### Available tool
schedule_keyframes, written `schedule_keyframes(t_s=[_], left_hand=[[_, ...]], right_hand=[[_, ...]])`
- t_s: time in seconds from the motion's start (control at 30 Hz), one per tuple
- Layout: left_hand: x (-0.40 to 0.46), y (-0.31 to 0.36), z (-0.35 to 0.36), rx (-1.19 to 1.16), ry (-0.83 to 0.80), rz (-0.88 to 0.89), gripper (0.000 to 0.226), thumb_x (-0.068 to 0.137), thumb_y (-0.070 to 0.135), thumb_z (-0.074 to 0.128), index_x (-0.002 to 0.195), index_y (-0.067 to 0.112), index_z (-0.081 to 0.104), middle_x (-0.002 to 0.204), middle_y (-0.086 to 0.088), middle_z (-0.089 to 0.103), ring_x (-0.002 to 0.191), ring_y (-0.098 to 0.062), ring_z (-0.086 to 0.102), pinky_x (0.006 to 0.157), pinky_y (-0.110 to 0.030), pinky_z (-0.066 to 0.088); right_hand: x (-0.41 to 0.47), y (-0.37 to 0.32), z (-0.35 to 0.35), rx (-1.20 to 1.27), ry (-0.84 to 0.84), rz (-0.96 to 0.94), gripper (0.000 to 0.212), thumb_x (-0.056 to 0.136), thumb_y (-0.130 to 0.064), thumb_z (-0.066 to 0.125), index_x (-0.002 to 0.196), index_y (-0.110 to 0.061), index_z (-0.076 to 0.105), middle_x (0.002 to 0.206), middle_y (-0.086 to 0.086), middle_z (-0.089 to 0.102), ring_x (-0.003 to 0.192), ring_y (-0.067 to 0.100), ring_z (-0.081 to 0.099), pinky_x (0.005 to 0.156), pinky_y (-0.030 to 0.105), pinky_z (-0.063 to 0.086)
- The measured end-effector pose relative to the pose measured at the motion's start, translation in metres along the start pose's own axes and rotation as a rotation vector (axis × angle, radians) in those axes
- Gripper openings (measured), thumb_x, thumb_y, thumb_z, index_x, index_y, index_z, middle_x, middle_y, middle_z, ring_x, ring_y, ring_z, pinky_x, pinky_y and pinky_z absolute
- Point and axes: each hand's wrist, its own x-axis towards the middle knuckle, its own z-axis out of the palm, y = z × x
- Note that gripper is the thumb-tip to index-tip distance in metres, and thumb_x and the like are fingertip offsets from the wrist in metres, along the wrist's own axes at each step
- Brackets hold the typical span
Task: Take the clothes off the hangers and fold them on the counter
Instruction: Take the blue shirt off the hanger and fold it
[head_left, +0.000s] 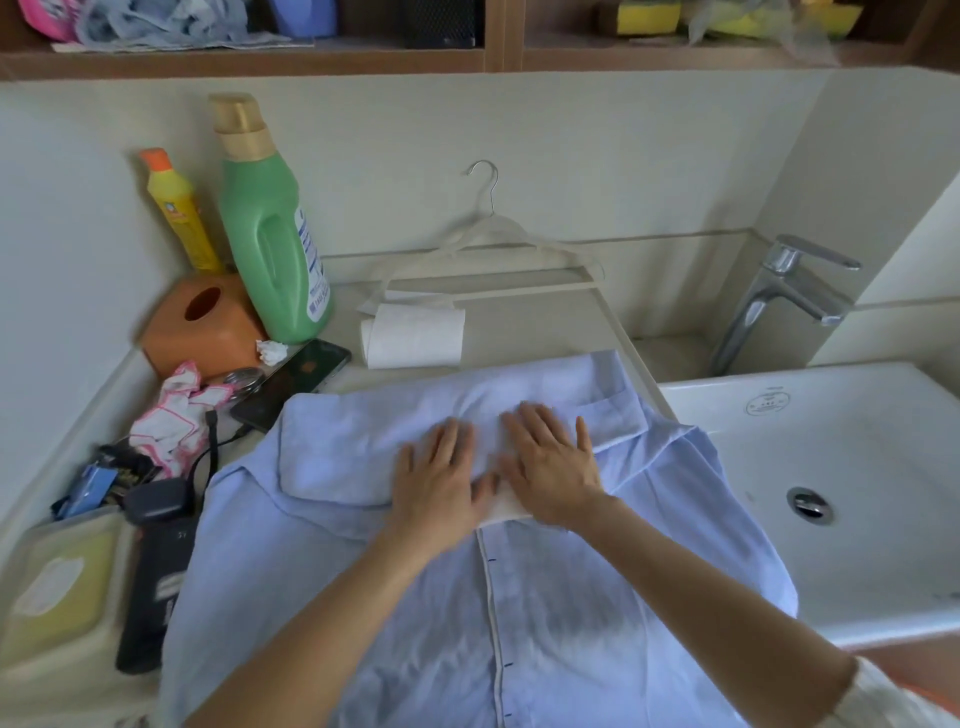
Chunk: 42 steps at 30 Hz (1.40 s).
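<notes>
Both hands, left hand (436, 473) and right hand (550, 462), are pressing flat on the pale blue shirt (545, 613), grip wide, holding nothing. The shirt is lying on the bench (519, 332), spilling toward the sink (841, 415). Soft, light, floppy cloth; folded edges look the likeliest hold.

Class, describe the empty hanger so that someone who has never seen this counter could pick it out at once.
Start at the white sink on the right and look left along the back wall, past the tap. The hanger leans there, behind the blue shirt and just above a toilet roll. It is the only pale frame with a metal hook, and nothing hangs on it.
</notes>
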Motion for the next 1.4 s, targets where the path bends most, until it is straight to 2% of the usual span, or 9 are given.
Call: schedule_keyframes(t_s=[0.07,0.17,0.3,0.5,0.73,0.93,1.13,1.23,1.4], left_hand=[[-0.003,-0.009,0.021,0.023,-0.055,-0.044,0.075,0.082,0.06,0.03,0.134,0.01,0.052,0.137,-0.014,0.053,0.124,-0.031,0.053,0.099,-0.053,0.04],[-0.001,-0.014,0.013,-0.103,-0.045,-0.092,0.084,0.084,0.064,0.009,0.148,0.013,0.027,0.156,-0.007,0.025,0.143,-0.023,0.024,0.115,-0.04,0.016],[0.031,-0.049,-0.016,-0.109,0.25,-0.077,0.07,0.088,0.047,0.016,0.125,0.007,0.059,0.132,-0.015,0.056,0.124,-0.031,0.051,0.103,-0.046,0.037],[0.034,-0.138,-0.005,0.158,0.027,-0.379,0.055,0.098,0.044,0.013,0.15,0.027,0.016,0.159,0.0,0.012,0.147,-0.023,0.005,0.113,-0.059,0.013],[0.044,-0.142,-0.014,-0.016,0.016,-0.427,0.052,0.1,0.039,0.02,0.149,0.023,0.019,0.158,-0.002,0.017,0.144,-0.031,0.013,0.113,-0.058,0.011],[0.055,-0.154,-0.045,0.118,-0.114,-0.246,0.052,0.086,0.004,0.045,0.135,0.018,0.038,0.134,-0.005,0.048,0.127,-0.028,0.039,0.107,-0.049,0.032],[0.074,-0.14,-0.057,0.182,-0.296,-0.157,0.06,0.084,0.001,0.045,0.139,0.021,0.029,0.122,-0.008,0.054,0.1,-0.027,0.056,0.081,-0.039,0.05],[0.079,-0.138,-0.064,0.173,-0.282,-0.203,0.039,0.085,0.005,0.052,0.122,0.012,0.039,0.098,-0.007,0.056,0.085,-0.025,0.054,0.074,-0.037,0.047],[0.07,-0.134,-0.064,0.262,-0.278,-0.223,0.026,0.08,0.024,0.071,0.094,0.008,0.056,0.102,-0.009,0.064,0.091,-0.027,0.061,0.071,-0.034,0.048]], right_hand=[[-0.001,0.011,0.017,-0.004,-0.094,0.193,0.094,0.075,-0.067,-0.004,0.152,-0.014,0.006,0.161,0.001,0.001,0.148,0.015,0.0,0.116,0.049,-0.004],[0.002,0.027,0.008,-0.039,-0.093,0.367,0.082,0.092,-0.062,0.013,0.151,-0.005,0.006,0.16,0.008,0.004,0.147,0.019,0.002,0.117,0.047,-0.001],[0.042,0.048,-0.02,-0.029,0.16,0.221,0.07,0.093,-0.052,0.017,0.152,-0.014,0.012,0.16,0.005,0.008,0.148,0.021,0.004,0.117,0.045,0.004],[0.073,0.108,-0.004,-0.084,-0.089,0.314,0.072,0.094,-0.062,0.016,0.152,-0.021,0.01,0.161,-0.004,0.005,0.148,0.014,-0.001,0.118,0.046,0.001],[0.085,0.107,-0.012,-0.041,-0.094,0.502,0.076,0.096,-0.056,0.018,0.151,-0.005,0.004,0.16,0.007,0.002,0.148,0.021,0.001,0.119,0.047,0.002],[0.106,0.102,-0.046,-0.121,-0.139,0.193,0.058,0.095,-0.024,0.042,0.15,-0.024,0.023,0.159,-0.003,0.016,0.147,0.015,0.006,0.118,0.039,0.005],[0.131,0.077,-0.06,-0.364,-0.33,0.095,0.055,0.088,-0.033,0.054,0.141,-0.022,0.041,0.139,0.001,0.047,0.126,0.025,0.046,0.106,0.044,0.032],[0.133,0.079,-0.071,-0.389,-0.35,0.131,0.055,0.08,-0.034,0.063,0.131,-0.018,0.05,0.125,0.004,0.058,0.112,0.026,0.057,0.096,0.039,0.044],[0.115,0.095,-0.078,-0.399,-0.246,0.118,0.041,0.083,-0.036,0.061,0.12,-0.016,0.058,0.117,0.007,0.063,0.105,0.027,0.062,0.083,0.03,0.048]])
